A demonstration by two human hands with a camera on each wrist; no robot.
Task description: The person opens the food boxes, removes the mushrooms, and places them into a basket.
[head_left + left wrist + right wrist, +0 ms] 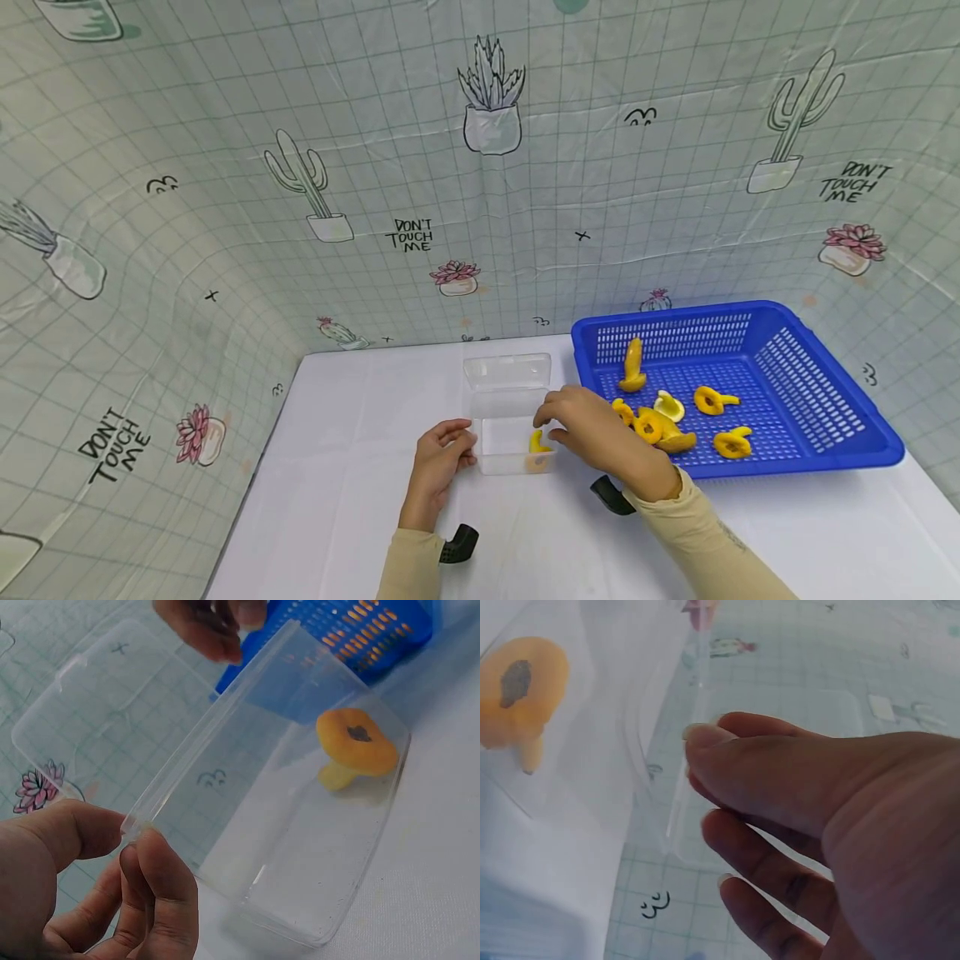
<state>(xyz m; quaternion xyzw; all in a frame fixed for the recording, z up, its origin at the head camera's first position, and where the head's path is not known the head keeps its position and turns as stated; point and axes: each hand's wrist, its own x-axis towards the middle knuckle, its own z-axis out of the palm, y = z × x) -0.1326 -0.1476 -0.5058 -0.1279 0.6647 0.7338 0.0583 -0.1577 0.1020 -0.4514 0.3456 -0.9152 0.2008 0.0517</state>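
A clear plastic box (517, 462) with a hinged lid laid back (507, 372) stands on the white table. Inside it, at the right end, lies one yellow mushroom (355, 746) with a dark spot on its cap. My left hand (441, 457) pinches the box's left rim between thumb and fingers, as the left wrist view (112, 892) shows. At the box's right edge hovers my right hand (588, 425), its fingers loosely bent with nothing seen between them. In the right wrist view, its thumb (757, 769) is near the forefinger, beside the rim.
Right of the box sits a blue perforated basket (847, 392). Several yellow mushrooms lie in it, among them a tall one (633, 362) at the back and a small one (732, 442) at the front. A patterned cloth (390, 167) hangs behind the table.
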